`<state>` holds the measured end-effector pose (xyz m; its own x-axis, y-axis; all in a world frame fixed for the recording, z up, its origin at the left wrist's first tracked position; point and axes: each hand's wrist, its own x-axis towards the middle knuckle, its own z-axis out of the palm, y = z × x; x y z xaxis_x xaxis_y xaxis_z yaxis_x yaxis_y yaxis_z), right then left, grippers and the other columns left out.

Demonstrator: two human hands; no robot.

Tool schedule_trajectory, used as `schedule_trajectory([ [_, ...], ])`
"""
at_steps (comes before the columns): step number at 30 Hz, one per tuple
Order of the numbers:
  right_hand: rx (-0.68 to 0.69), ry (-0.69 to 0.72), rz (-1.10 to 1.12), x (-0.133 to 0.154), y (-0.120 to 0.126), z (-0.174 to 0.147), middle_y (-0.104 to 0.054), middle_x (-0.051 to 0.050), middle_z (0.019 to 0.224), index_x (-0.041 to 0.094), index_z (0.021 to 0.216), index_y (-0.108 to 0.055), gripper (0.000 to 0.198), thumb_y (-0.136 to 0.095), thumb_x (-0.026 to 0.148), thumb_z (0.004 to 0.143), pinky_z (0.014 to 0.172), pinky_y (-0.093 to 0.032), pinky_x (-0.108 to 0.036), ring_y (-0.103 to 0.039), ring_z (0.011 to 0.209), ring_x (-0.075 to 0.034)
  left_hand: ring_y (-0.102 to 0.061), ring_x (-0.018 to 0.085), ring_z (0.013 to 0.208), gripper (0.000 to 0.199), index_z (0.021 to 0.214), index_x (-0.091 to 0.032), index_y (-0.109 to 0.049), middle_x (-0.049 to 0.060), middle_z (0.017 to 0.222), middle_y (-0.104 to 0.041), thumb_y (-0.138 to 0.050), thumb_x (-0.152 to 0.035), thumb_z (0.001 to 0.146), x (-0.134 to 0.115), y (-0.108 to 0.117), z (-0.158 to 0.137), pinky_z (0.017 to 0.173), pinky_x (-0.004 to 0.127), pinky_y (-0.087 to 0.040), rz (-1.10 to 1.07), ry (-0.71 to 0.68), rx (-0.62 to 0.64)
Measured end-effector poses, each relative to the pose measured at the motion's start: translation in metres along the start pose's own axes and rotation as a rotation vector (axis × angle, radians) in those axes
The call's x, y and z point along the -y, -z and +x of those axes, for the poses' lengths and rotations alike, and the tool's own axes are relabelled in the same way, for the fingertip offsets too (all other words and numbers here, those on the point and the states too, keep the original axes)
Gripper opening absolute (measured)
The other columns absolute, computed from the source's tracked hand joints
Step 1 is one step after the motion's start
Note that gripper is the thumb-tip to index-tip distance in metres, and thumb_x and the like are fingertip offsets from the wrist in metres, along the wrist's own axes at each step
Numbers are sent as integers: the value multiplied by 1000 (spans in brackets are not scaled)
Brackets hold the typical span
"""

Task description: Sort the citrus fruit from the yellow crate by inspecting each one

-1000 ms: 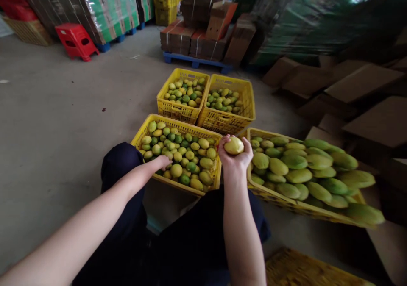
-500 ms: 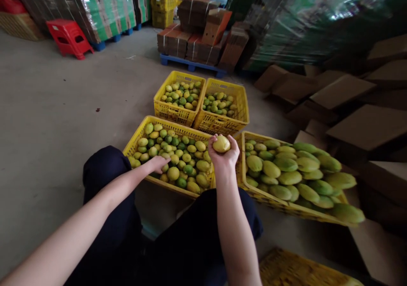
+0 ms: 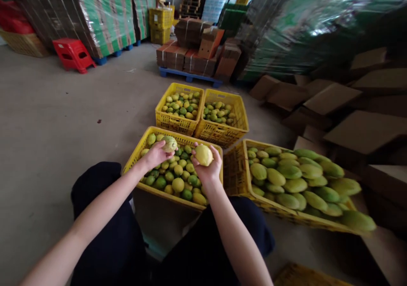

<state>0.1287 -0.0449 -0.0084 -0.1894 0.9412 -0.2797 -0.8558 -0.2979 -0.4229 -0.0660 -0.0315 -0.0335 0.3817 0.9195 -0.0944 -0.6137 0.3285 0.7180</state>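
Observation:
Fingers curled around a pale green-yellow lemon [image 3: 169, 144], my left hand [image 3: 154, 155] is raised over the left part of the near yellow crate [image 3: 137, 151]. A yellow lemon [image 3: 204, 155] sits in my right hand [image 3: 210, 170], palm up with the fingers wrapped about it, above the crate's right side. The two hands are apart, each with its own fruit. Below them the crate is filled with loose green and yellow lemons [image 3: 177, 184]; my hands hide some of these.
To the right stands a yellow crate [image 3: 237, 167] heaped with larger green oblong fruit [image 3: 295, 185]. Behind are two yellow crates [image 3: 178, 125] of lemons. Flattened cartons [image 3: 369, 127] lie at right, a red stool [image 3: 73, 56] at left, and a blue pallet [image 3: 190, 76] with cardboard farther back.
My left hand has come up out of the near crate with a lemon in it. My right hand, still holding its lemon, has moved left and slightly down. The view has tilted up.

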Motion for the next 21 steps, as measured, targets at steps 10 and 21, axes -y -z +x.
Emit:
schedule_trajectory([
  [10, 206, 19, -170, -7, -4, -14, -71, -1, 79, 20, 93, -67, 31, -73, 38, 68, 36, -40, -20, -65, 65, -18, -58, 10, 64, 44, 97, -15, -69, -1, 74, -66, -83, -21, 57, -1, -29, 16, 58, 20, -45, -84, 8, 55],
  [21, -96, 61, -25, -12, 0, 18, -72, -1, 73, 18, 80, -64, 21, -63, 39, 79, 40, -45, -21, -65, 56, -14, -68, 14, 86, 44, 92, -20, -61, -4, 81, -66, -63, 9, 59, 19, -61, 27, 88, 27, -51, -181, -141, -147],
])
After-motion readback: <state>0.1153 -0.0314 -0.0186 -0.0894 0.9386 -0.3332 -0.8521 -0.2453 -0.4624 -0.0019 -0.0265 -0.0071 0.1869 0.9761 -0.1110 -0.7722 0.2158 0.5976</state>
